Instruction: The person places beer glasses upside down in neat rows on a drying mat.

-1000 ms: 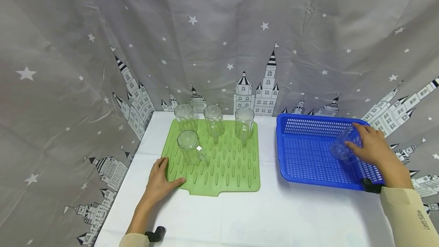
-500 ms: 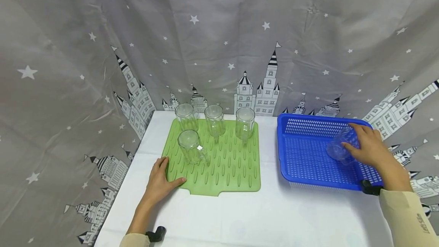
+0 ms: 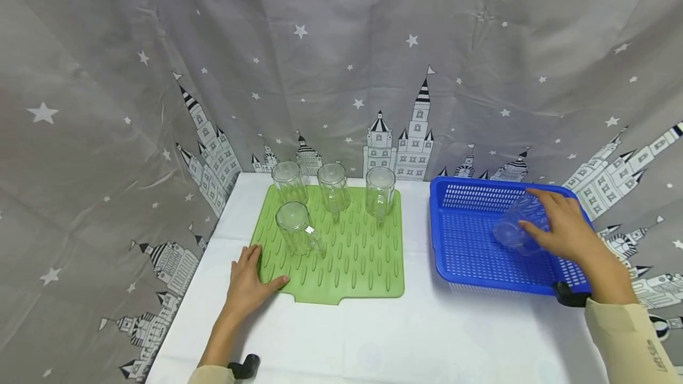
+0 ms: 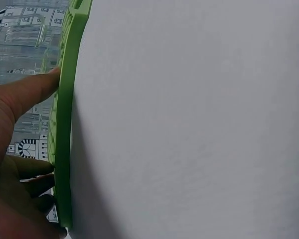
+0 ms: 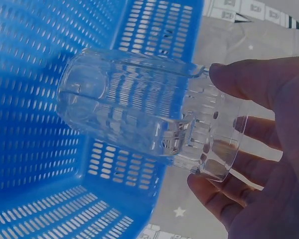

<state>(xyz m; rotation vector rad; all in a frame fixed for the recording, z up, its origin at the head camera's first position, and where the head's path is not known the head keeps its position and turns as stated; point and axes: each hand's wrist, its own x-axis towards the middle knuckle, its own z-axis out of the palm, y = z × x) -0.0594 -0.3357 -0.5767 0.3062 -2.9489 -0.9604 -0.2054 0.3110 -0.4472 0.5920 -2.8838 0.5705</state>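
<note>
My right hand [image 3: 568,230] grips a clear glass mug [image 5: 124,104] near its rim, thumb on one side and fingers on the other. The mug lies tilted over the blue perforated basket [image 3: 496,287], its base toward the basket's middle and its handle showing in the right wrist view. My left hand [image 3: 248,286] rests at the front left corner of a green ridged drying mat [image 3: 368,265], thumb on the front edge and fingers spread along the left edge. Several glass mugs stand upside down on that mat, one of them [image 3: 296,230] nearest my left hand.
Three mugs line the mat's back edge, including a left mug [image 3: 289,182], a middle mug [image 3: 333,188] and a right mug [image 3: 380,191]. A white cloth [image 3: 416,336] covers the table. Behind hangs a grey curtain [image 3: 331,28] printed with castles and stars.
My right hand has moved a little to the left with the mug, further over the basket. The left hand and the mugs on the mat stay in place.
</note>
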